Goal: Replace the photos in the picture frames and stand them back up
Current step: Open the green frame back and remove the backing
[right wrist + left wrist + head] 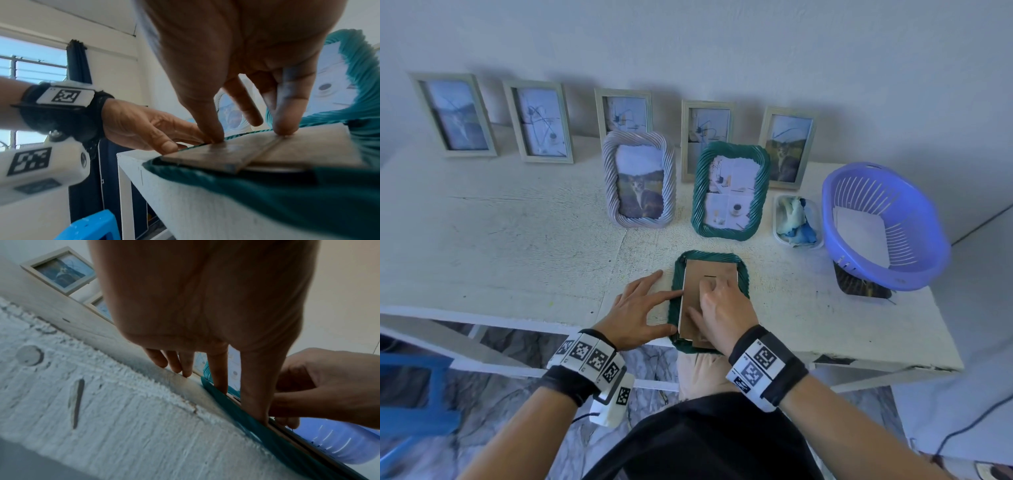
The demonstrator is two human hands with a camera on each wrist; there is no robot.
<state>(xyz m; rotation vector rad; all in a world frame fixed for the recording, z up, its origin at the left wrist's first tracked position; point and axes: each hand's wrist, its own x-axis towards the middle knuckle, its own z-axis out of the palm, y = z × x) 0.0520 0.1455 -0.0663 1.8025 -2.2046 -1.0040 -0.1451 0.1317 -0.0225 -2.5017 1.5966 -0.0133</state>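
A green twisted-rim picture frame lies face down at the table's front edge, its brown backing board facing up. My left hand lies flat beside it, with straight index finger and thumb touching the frame's left rim. My right hand rests on the backing board, with thumb and fingertips pressing down on the board. A second green frame with a collage photo and a pale twisted frame with a cat photo stand upright behind.
Several pale rectangular frames lean along the wall. At right sit a purple basket holding white paper, a small tub of crumpled cloth, and a dark photo under the basket. A blue stool stands on the floor at left.
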